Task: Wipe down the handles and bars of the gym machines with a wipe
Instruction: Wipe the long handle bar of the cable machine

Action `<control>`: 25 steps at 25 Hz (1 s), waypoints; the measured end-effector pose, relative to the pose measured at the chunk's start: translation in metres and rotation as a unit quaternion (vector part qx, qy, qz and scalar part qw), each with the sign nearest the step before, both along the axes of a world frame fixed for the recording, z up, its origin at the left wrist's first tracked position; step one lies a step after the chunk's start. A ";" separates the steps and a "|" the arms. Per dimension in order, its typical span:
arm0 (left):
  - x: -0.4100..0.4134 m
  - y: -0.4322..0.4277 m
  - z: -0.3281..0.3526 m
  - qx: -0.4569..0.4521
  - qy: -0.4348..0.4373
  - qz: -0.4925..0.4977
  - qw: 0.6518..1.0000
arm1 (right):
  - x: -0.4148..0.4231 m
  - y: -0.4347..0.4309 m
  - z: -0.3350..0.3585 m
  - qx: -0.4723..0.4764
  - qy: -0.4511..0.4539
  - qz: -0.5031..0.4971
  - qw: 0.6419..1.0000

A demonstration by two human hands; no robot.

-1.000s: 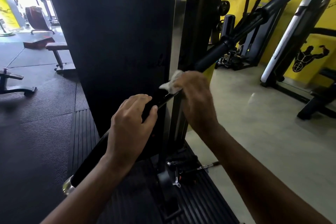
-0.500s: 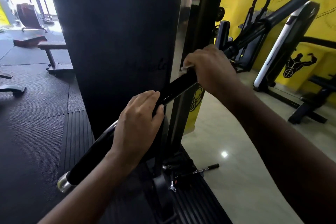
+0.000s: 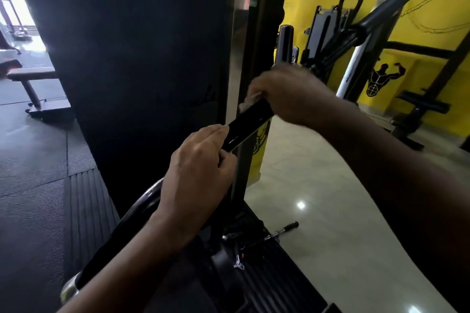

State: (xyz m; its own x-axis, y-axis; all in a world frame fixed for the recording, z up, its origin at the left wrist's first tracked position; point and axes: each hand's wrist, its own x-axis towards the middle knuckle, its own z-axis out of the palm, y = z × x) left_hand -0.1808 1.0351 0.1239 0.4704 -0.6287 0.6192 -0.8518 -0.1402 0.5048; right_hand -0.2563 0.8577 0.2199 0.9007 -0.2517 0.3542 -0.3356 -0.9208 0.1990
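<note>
A long black bar [image 3: 248, 119] of the gym machine runs diagonally from a chrome end cap at lower left up toward the right. My left hand [image 3: 198, 175] grips the bar near its middle. Higher up the bar, my right hand [image 3: 287, 94] is wrapped around it with a white wipe [image 3: 250, 101] pressed between the fingers and the bar. Only a small edge of the wipe shows below the fingers. The right hand is slightly blurred.
The machine's tall black panel [image 3: 132, 71] and steel upright [image 3: 239, 40] stand right behind the bar. A selector pin [image 3: 282, 230] lies by the base. A bench [image 3: 35, 86] stands at the left; other machines [image 3: 381, 40] line the yellow wall at the right.
My right hand with the wipe slid up the bar, away from my left hand, and has now eased slightly back down. The left hand has kept its grip.
</note>
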 end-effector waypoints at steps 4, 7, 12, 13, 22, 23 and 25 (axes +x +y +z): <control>0.002 -0.007 0.006 -0.008 -0.010 0.005 1.000 | -0.006 -0.016 -0.021 -0.051 -0.078 0.045 0.995; 0.003 -0.013 0.008 -0.013 -0.007 0.013 1.000 | -0.014 -0.010 -0.051 0.014 -0.300 0.031 0.953; 0.000 -0.022 0.009 -0.025 -0.024 0.039 0.999 | 0.002 0.032 -0.106 0.244 -0.552 0.025 0.797; -0.001 -0.024 0.009 -0.028 -0.024 0.048 0.998 | 0.006 0.040 -0.110 0.355 -0.600 0.026 0.717; -0.011 -0.029 0.004 -0.062 -0.058 0.118 0.989 | 0.024 0.028 -0.106 0.861 -0.464 0.150 0.148; -0.014 -0.030 0.003 -0.063 -0.064 0.121 0.989 | 0.021 0.029 -0.106 0.870 -0.439 0.178 0.136; -0.022 -0.030 0.002 -0.069 -0.072 0.126 0.987 | 0.013 0.029 -0.109 0.873 -0.411 0.219 0.143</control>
State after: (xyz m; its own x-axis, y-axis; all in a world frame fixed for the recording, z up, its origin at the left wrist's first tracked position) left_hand -0.2025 1.0049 0.1255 0.5017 -0.4085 0.7625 -0.8631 -0.2951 0.4098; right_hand -0.2435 0.8868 0.1113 0.8006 -0.5857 0.1267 0.5810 0.7070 -0.4031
